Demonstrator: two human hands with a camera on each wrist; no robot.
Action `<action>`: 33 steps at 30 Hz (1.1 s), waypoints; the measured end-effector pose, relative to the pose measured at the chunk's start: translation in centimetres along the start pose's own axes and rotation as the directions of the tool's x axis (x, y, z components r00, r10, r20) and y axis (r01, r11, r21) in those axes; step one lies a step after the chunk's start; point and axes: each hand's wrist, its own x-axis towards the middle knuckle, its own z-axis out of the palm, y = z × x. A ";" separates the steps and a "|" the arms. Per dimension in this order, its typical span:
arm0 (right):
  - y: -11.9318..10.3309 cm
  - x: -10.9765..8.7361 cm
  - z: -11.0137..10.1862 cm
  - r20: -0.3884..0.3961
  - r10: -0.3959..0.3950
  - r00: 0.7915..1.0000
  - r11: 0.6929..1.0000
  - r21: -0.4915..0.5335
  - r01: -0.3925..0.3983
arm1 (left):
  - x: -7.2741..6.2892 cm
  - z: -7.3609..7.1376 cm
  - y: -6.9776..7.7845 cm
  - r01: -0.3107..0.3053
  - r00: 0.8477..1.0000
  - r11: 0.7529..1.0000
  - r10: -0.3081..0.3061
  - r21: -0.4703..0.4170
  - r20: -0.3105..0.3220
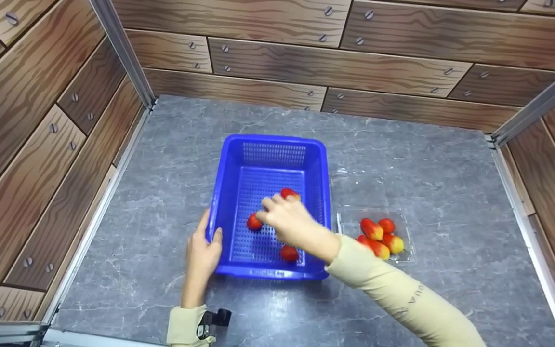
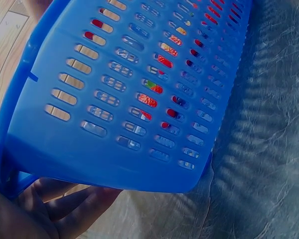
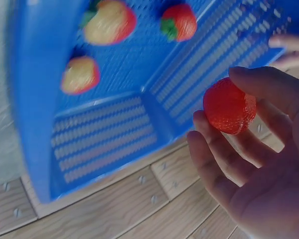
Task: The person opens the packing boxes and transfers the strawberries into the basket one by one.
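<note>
A blue plastic basket (image 1: 269, 274) with slotted walls lies on the grey surface. My left hand (image 1: 204, 250) grips its left rim, thumb over the edge and fingers outside, curled beneath the rim in the left wrist view. Above the basket, my right hand (image 1: 289, 219) holds a red strawberry (image 3: 229, 105) between thumb and fingers; from the head that strawberry is hidden under the hand. On the basket floor lie a red strawberry (image 1: 254, 221) near the left side, another strawberry (image 1: 289, 253) toward the near end, and a red-and-yellow strawberry (image 1: 287, 193) beyond the right hand.
Right of the basket is a clear plastic clamshell box (image 1: 405, 259) with several red-and-yellow strawberries (image 1: 393, 243) inside, its lid folded back. Wood-patterned panels (image 1: 268, 53) wall the grey surface (image 1: 431, 164) at the back and sides.
</note>
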 end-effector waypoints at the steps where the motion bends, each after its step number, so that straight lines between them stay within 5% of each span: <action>1: -0.4 0.1 0.3 0.017 -0.011 1.000 1.000 -0.005 0.012 | 0.0 0.0 0.0 0.001 1.000 1.000 -0.001 0.002 0.002; 9: -2.7 0.4 2.7 0.110 -0.095 0.989 0.993 -0.062 0.103 | -0.2 0.0 -0.3 -0.005 1.000 1.000 0.005 0.015 -0.005; 20: -4.3 0.4 3.8 0.141 -0.158 0.977 0.980 -0.101 0.173 | -0.1 -0.1 0.0 0.013 1.000 1.000 -0.013 0.005 0.004; 33: -4.8 0.6 5.3 0.095 -0.228 0.969 0.965 -0.106 0.238 | -0.1 0.0 0.0 -0.006 1.000 1.000 0.006 -0.004 0.002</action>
